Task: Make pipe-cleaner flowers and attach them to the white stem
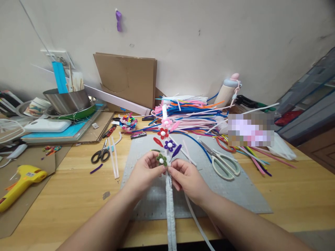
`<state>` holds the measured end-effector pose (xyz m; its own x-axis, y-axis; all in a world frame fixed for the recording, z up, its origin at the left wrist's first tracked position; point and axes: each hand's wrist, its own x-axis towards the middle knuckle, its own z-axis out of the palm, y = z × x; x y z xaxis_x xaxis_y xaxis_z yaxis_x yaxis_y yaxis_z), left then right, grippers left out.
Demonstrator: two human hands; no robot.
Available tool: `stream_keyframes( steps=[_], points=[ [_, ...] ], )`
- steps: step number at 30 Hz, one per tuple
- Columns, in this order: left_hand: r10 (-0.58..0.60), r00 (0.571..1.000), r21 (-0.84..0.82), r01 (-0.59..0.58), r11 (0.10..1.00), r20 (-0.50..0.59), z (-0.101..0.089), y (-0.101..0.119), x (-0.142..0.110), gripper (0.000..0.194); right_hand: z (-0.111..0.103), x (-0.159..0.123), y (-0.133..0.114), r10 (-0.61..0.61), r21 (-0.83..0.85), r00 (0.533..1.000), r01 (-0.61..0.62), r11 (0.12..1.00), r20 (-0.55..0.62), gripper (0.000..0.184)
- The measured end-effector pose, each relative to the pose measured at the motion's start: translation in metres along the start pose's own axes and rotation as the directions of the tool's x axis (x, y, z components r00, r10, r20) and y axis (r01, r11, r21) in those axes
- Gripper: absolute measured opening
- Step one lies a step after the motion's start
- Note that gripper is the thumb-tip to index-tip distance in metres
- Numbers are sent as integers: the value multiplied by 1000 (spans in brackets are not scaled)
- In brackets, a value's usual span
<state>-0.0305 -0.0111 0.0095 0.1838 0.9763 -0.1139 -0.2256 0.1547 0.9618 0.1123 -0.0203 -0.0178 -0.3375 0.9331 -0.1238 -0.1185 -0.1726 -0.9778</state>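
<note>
Over the grey cutting mat (222, 195), my left hand (146, 170) pinches a small green flower (161, 160) with a white centre. Just to its right, my right hand (190, 178) is closed, thumb and fingertips pressed together by the flower's base at a long white strip (170, 212); what exactly they pinch is partly hidden. A thin dark stem hangs below the fingers. Along the strip's far part sit a purple flower (170, 145), a red flower (162, 133) and a pink flower (166, 123), with fuzzy leaves beside them.
Green-handled scissors (225, 165) lie on the mat's right, black-handled scissors (101, 155) to the left. Many coloured pipe cleaners (191, 111) are heaped behind. A yellow glue gun (23, 183) rests far left. A bottle (227, 91) and cardboard (128, 82) stand by the wall.
</note>
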Motion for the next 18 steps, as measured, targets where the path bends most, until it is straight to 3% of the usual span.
stream_keyframes(
  steps=[13,18],
  points=[
    [-9,1000,-18,9,1000,-23,-1,-9,2,25,2,1,-1,0,36,1000,0,999,16,29],
    [-10,995,-40,6,999,-101,2,-18,3,34,0,2,0,-12,17,1000,12,1000,-10,29]
  ],
)
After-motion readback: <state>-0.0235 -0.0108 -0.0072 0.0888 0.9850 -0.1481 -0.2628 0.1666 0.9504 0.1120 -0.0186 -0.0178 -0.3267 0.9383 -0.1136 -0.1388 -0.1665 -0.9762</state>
